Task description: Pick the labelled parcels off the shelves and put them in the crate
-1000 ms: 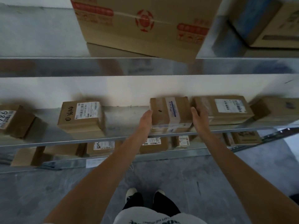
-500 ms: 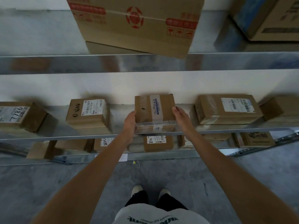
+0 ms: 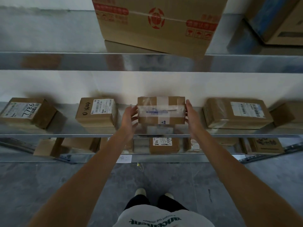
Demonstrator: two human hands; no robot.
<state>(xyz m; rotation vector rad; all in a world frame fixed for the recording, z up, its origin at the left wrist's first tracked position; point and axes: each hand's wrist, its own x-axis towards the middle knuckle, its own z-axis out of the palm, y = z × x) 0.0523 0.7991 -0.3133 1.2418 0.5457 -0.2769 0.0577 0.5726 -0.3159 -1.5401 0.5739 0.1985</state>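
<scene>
I hold a small taped cardboard parcel (image 3: 161,110) between both hands, lifted a little above the middle shelf (image 3: 65,134) and tipped so its front face shows. My left hand (image 3: 130,118) presses its left end and my right hand (image 3: 191,115) its right end. More labelled parcels lie on the same shelf: one marked 7786 (image 3: 27,112) at the far left, one with a white label (image 3: 97,112) left of my hands, and a wide one (image 3: 236,113) on the right. No crate is in view.
A large carton with red print (image 3: 157,23) overhangs the upper shelf (image 3: 49,62). Another box (image 3: 278,18) sits at the top right. Several small parcels (image 3: 164,145) fill the lower shelf. Grey floor and my shoes (image 3: 154,193) lie below.
Both hands closed on the parcel's ends, then raised it off the shelf and tilted it toward me. The view shifted so the parcel sits more central.
</scene>
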